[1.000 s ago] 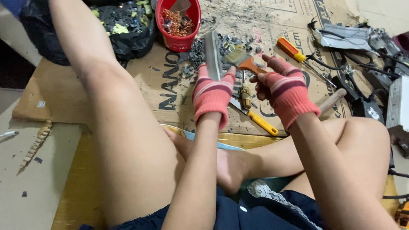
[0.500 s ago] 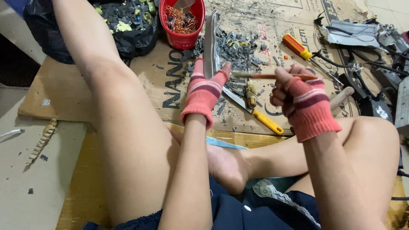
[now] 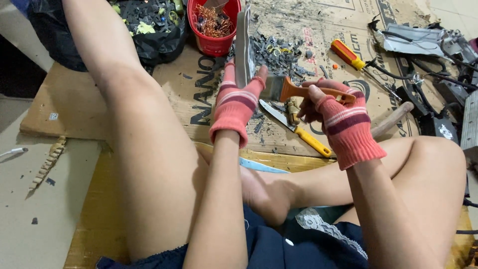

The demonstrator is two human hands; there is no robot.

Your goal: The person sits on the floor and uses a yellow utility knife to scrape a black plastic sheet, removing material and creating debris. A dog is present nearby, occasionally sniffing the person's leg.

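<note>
My left hand [image 3: 237,102], in a pink striped glove, grips a flat grey metal plate [image 3: 243,45] held upright on its edge. My right hand [image 3: 338,117], gloved the same way, holds a paintbrush with an orange handle [image 3: 303,91]; its bristles touch the plate near my left fingers. Below the hands, on the cardboard sheet [image 3: 169,99], lies a knife with a yellow handle [image 3: 298,130]. A pile of dark grey fragments [image 3: 281,52] is spread just beyond the plate.
A red bucket with copper wire [image 3: 213,22] and a black bag of scraps [image 3: 142,25] stand at the top. An orange-handled screwdriver [image 3: 348,54], a wooden handle [image 3: 393,118] and grey metal parts [image 3: 428,40] lie to the right. My bare legs flank the work area.
My right hand turned the brush from handle-first to bristles against the plate. The left hand kept the plate upright, shifting slightly.
</note>
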